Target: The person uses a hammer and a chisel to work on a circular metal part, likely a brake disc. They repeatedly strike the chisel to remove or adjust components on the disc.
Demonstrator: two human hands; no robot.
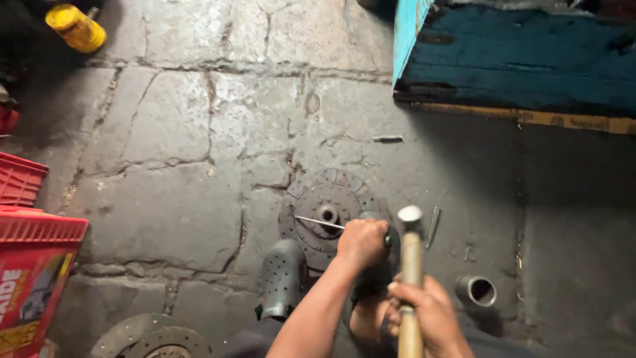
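Your left hand [361, 242] is closed around a thin metal rod [318, 222], its tip lying toward the hub of the round clutch disc [324, 212] flat on the cracked stone floor [172, 152]. Your right hand [427, 315] grips the wooden handle of a hammer [411, 265], whose steel head stands just right of your left fist. A short metal sleeve [476, 290] lies near right. Red crates [30, 232] sit at the left edge, a second disc [152, 338] nearest you, a blue wooden box [517, 59] far right.
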